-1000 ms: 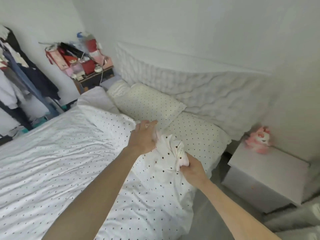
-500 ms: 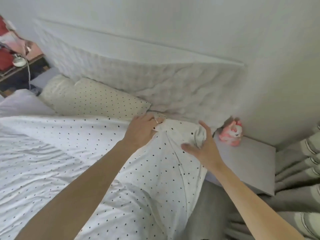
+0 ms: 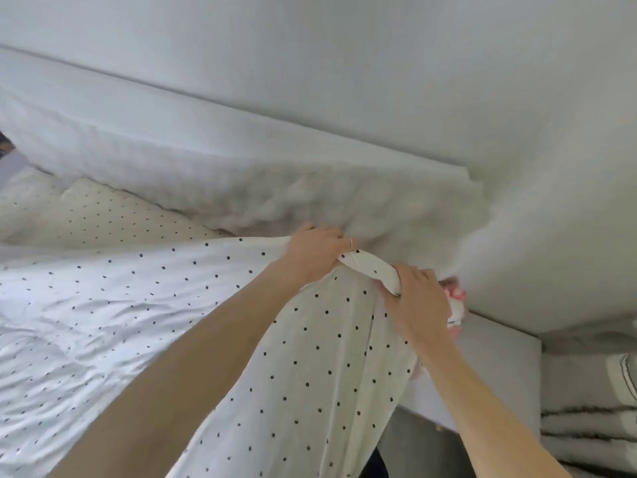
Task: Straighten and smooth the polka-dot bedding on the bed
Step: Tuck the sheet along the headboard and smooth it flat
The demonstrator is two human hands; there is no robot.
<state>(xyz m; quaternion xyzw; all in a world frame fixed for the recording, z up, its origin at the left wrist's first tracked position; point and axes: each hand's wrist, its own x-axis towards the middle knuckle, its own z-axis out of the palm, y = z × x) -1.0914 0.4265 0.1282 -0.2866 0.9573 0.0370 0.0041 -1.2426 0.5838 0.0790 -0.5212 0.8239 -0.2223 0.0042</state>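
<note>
Near the padded headboard (image 3: 241,174) I had the left hand (image 3: 315,251) and the right hand (image 3: 418,305) curled around the bunched top corner of the polka-dot bedding (image 3: 310,357), holding it raised, so I judged the corner not yet laid flat and creases farther left unsmoothed

Bare forearms (image 3: 206,357), thin ring (image 3: 350,242) on the left hand (image 3: 312,257)

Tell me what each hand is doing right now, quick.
Left hand: grips the duvet at its top edge.
Right hand: grips the same edge.
</note>
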